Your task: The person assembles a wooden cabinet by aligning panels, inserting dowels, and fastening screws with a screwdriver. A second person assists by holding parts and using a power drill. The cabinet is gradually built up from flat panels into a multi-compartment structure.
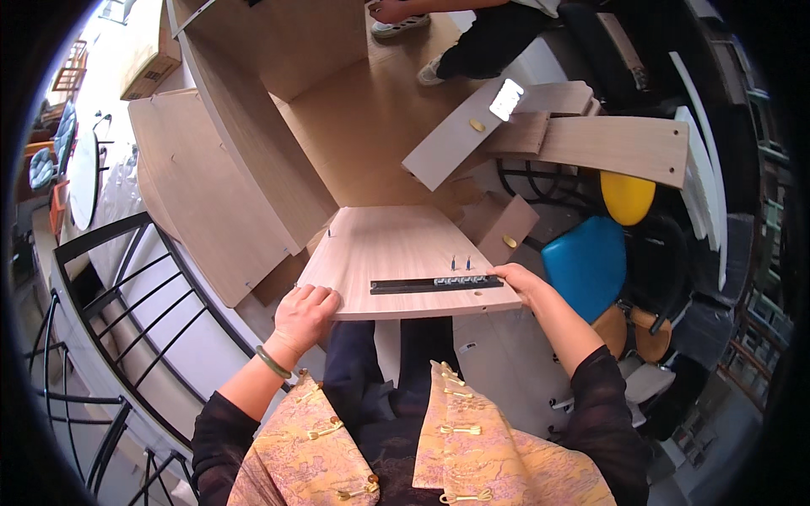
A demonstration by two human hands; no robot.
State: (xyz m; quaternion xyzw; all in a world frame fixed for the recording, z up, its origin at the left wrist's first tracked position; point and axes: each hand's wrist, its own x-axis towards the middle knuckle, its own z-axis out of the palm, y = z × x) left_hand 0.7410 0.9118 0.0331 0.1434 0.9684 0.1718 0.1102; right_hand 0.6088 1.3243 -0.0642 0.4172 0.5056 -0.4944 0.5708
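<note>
A light wood-grain panel [396, 240] is held in front of my body, above my legs. My left hand [304, 319] is closed over its near left corner, with the knuckles on top. At the opposite side, my right hand [516, 282] grips the right edge near the front corner. A black drawer slide [401, 287] with a metal ball strip lies along the panel's near edge. Two small metal pins [461, 264] stand upright just beyond the slide. Another pin [330, 234] sits near the far left corner. My right fingers are partly hidden under the panel.
A large wooden cabinet frame [253, 110] stands ahead on brown cardboard [371, 126]. Boards [607, 139] and a phone [506, 99] lie to the right, near a blue chair seat [586, 261]. A black metal frame [126, 295] is at left. Another person's legs [489, 42] show beyond.
</note>
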